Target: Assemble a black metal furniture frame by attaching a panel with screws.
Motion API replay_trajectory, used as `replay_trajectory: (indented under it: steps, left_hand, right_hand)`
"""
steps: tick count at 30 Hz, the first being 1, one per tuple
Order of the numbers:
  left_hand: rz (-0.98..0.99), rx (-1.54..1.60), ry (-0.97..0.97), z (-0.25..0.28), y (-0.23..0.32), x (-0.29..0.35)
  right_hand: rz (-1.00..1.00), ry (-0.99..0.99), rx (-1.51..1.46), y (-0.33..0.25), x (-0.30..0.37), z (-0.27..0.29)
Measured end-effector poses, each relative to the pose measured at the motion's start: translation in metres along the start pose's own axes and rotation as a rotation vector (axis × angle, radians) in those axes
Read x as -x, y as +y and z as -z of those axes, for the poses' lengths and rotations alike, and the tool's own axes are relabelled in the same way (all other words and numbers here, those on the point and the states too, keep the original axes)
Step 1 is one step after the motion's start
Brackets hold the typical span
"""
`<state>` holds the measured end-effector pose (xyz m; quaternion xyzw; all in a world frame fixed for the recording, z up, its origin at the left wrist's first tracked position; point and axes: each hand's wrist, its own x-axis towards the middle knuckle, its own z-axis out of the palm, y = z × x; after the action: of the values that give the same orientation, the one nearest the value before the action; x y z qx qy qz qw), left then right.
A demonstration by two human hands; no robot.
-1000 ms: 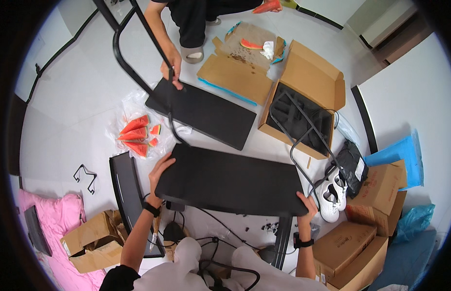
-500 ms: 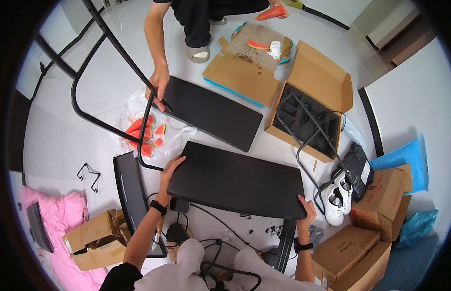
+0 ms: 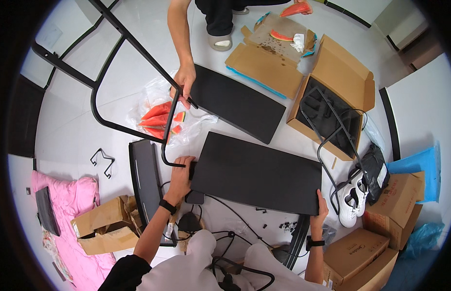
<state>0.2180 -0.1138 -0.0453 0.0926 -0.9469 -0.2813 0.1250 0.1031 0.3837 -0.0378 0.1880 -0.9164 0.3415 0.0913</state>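
Your forearms (image 3: 154, 233) angled forward, left hand (image 3: 181, 182) with fingers (image 3: 185, 161) gripping the black board (image 3: 257, 172) at its left edge, right hand (image 3: 321, 213) likewise gripping its near right corner, board spanning between them over the floor (image 3: 75, 131).

The pale floor (image 3: 70, 136) carries white shoes (image 3: 349, 207), flattened cardboard (image 3: 264, 69) and an open carton (image 3: 343, 62).

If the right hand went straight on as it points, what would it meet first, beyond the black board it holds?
Probably the black metal frame: its bent tube lies ahead of the right hand, near the far right corner of the black board. Depth is unclear; it might pass above.
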Motion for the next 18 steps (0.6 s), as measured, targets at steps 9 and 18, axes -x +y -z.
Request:
replay_trajectory:
  steps: [9,18]
  left_hand:
    - [0.197,-0.101,-0.114,0.032,-0.005,0.040]
    - [0.027,0.134,-0.065,0.011,0.006,0.044]
  right_hand:
    - [0.027,0.036,0.019,0.002,-0.012,-0.008]
    - [0.047,0.047,0.002,0.005,-0.023,-0.012]
